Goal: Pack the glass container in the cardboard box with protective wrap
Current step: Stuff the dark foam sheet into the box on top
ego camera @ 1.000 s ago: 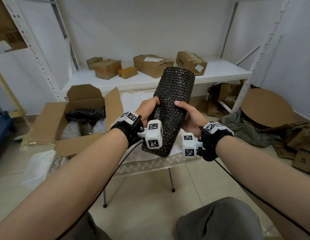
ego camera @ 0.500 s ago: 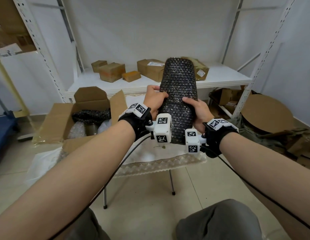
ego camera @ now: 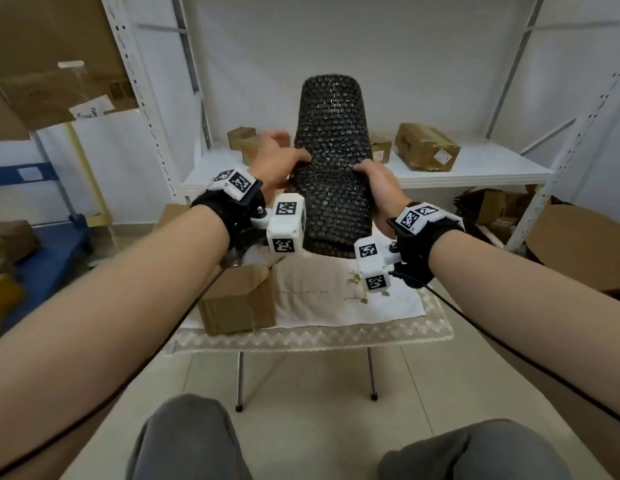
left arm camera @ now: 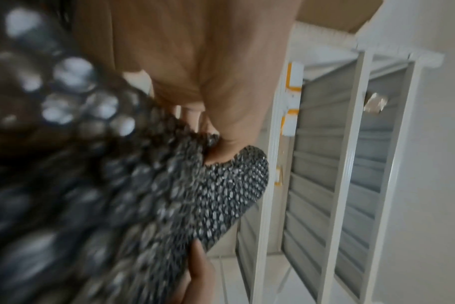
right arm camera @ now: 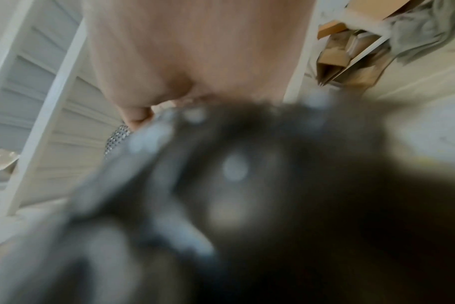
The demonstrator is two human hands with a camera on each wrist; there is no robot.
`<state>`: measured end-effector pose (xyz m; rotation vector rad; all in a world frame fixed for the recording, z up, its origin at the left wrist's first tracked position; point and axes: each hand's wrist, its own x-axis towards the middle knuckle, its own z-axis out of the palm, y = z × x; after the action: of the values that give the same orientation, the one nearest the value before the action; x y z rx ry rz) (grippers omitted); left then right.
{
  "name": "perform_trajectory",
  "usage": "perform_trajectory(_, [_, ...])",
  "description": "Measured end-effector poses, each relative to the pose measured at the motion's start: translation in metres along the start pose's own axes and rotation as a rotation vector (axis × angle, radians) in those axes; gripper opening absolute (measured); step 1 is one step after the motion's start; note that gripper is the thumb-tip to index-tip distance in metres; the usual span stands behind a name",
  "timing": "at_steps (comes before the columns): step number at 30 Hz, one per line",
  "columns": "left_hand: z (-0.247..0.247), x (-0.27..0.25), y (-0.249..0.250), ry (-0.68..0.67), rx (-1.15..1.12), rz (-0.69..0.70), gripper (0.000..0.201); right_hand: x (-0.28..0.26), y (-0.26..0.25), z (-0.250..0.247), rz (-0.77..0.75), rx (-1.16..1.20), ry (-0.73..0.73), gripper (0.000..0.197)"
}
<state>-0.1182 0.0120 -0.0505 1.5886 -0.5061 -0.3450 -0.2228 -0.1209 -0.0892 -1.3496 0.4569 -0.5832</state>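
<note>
A tall bundle of black bubble wrap (ego camera: 331, 161) stands upright in the air above the small table, held between both hands. My left hand (ego camera: 279, 162) grips its left side at mid-height, thumb on the front. My right hand (ego camera: 372, 183) grips the right side a little lower. What the wrap encloses is hidden. The cardboard box (ego camera: 239, 299) sits on the table's left part, mostly behind my left forearm, its inside out of sight. In the left wrist view the wrap (left arm camera: 221, 191) fills the lower left, with my left hand's fingers (left arm camera: 221, 148) pressed into it. The right wrist view is a dark blur of wrap (right arm camera: 247, 195).
A small folding table with a white cloth (ego camera: 336, 306) stands ahead of my knees. Behind it a white metal shelf (ego camera: 475, 168) carries several small cardboard boxes. More cartons lie on the floor at the right (ego camera: 578, 244) and on a blue cart at the left (ego camera: 42, 258).
Both hands have lifted the wrapped bundle higher and stood it upright from its earlier tilt. The view has shifted, so the open box now lies under my left forearm.
</note>
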Motion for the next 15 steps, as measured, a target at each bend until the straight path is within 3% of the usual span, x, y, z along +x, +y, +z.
perform_trajectory(2, [-0.026,0.000,-0.001,-0.043,0.002,-0.058,0.041,0.001,0.002,0.019,0.014,-0.001,-0.051,0.034])
perform_trajectory(5, [-0.067,0.000,-0.007,-0.097,0.011,-0.096,0.006,0.001,0.007,0.047,0.052,-0.013,-0.130,0.021])
perform_trajectory(11, [-0.128,0.005,-0.027,-0.073,0.139,-0.081,0.010,0.006,0.020,0.091,0.077,-0.100,-0.257,0.035])
perform_trajectory(15, [-0.148,0.009,-0.036,-0.059,0.165,-0.050,0.017,0.011,0.027,0.111,0.068,-0.288,-0.326,0.049])
